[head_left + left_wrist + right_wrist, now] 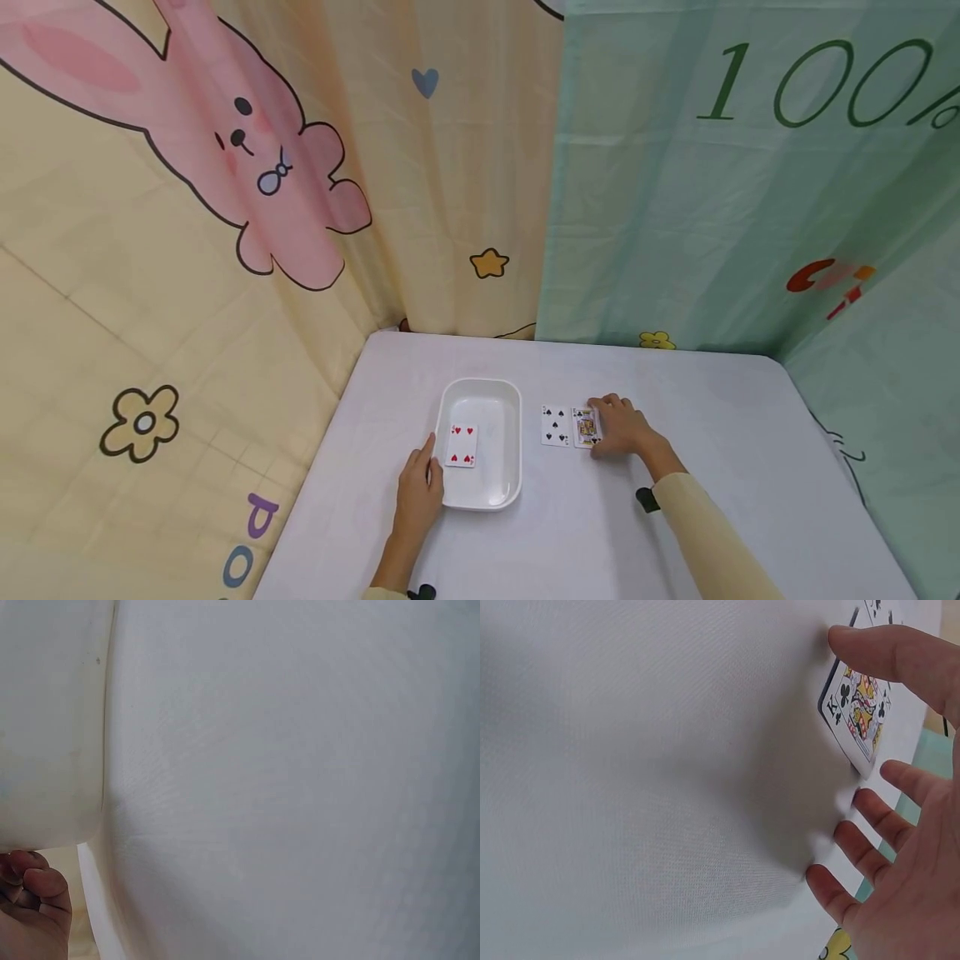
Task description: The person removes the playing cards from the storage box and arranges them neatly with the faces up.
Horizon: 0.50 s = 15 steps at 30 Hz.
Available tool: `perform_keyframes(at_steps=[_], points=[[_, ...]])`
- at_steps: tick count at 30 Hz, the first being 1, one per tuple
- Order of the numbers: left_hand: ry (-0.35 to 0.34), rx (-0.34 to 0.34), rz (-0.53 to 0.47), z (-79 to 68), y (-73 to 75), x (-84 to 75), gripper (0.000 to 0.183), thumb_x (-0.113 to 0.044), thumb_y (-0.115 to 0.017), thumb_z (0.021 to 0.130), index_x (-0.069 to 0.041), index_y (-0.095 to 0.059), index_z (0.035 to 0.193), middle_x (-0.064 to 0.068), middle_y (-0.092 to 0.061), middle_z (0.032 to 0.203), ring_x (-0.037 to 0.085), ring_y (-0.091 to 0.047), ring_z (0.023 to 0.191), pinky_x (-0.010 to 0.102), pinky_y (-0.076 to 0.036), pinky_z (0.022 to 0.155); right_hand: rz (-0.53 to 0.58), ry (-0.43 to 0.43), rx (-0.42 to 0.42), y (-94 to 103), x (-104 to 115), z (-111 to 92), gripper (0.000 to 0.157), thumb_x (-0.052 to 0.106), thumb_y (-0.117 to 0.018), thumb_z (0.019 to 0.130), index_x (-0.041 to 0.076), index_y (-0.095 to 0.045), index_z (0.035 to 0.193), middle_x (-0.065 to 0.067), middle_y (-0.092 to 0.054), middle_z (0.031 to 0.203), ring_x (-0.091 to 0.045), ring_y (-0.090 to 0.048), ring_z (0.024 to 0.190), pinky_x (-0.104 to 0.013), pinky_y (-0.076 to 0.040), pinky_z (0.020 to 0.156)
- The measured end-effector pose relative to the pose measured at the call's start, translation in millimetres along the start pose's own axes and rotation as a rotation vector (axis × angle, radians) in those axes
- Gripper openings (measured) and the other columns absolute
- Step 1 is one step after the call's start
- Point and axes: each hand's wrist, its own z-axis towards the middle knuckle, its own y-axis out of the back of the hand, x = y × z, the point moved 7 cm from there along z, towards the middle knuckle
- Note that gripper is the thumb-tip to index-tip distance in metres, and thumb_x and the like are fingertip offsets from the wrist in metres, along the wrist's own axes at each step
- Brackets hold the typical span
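Note:
My left hand (417,493) is at the left side of a white tray (483,505), with its index finger and thumb against the rim. In the left wrist view its fingertips (46,883) show loosely bent beside the tray wall. Inside the tray lies a four of hearts (461,446), face up. My right hand (625,427) reaches over the right edge of a king of clubs (584,428). Its thumb (870,646) is at one end of that card and its fingers spread toward the other. Left of the king lies a card with five black pips (555,426).
A white cloth covers the table (540,550). Patterned curtains (457,183) hang behind and at both sides of it. A dark wrist camera (647,499) shows at the right sleeve (701,525).

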Motion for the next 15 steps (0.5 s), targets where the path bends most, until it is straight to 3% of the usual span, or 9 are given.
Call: perform_keyframes(at_steps=[9,15], points=[[0.002,-0.005,-0.008,0.1,-1.8,1.5,0.048,-0.01,-0.058,0.103,-0.008,-0.052,0.151,0.002,-0.057,0.09,0.008,-0.045,0.074,0.017,-0.045,0.064,0.04,-0.017,0.012,3.0,-3,-4,0.103,0.04,-0.09,0.071,0.006,-0.041,0.155,-0.027,-0.044,0.151,-0.049,-0.045,0.133,-0.07,-0.04,0.107],[-0.002,-0.002,-0.01,0.0,-0.2,1.8,0.048,-0.01,-0.058,0.104,-0.008,-0.052,0.151,0.001,-0.056,0.089,0.008,-0.045,0.073,0.017,-0.044,0.063,0.077,0.024,-0.122,16.9,8,-9,0.091,0.041,-0.084,0.081,0.003,-0.043,0.152,-0.028,-0.049,0.148,-0.048,-0.049,0.133,-0.065,-0.042,0.108]])
